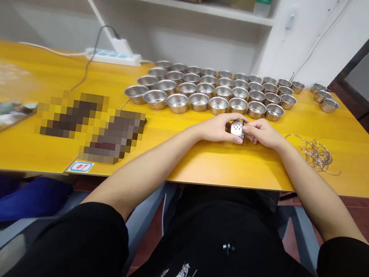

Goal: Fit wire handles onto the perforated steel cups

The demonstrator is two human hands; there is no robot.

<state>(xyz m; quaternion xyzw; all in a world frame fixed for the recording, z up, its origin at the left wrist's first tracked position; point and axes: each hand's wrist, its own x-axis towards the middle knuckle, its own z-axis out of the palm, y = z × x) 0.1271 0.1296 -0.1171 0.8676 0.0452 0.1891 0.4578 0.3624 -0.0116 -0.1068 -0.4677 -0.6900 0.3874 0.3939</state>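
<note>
My left hand (219, 127) is curled round a small perforated metal cup (237, 128), held on its side just above the front part of the table. Dotted holes in the cup's base face me. The fingers of my right hand (260, 132) are closed at the cup's right side, at its rim. Whether a wire is also between those fingers is hidden. Beyond my hands stand several rows of like cups (218, 105), upright with their mouths up. To the right of my right hand lies a tangled heap of thin metal wire rings (318, 156).
Three more cups (330, 105) stand at the back right. Two pixelated dark objects (113, 137) lie to the left on the yellow table (222, 165). A white power strip (113, 57) with a cable sits at the back. Far left, a blue-clad person (6, 195) is partly visible.
</note>
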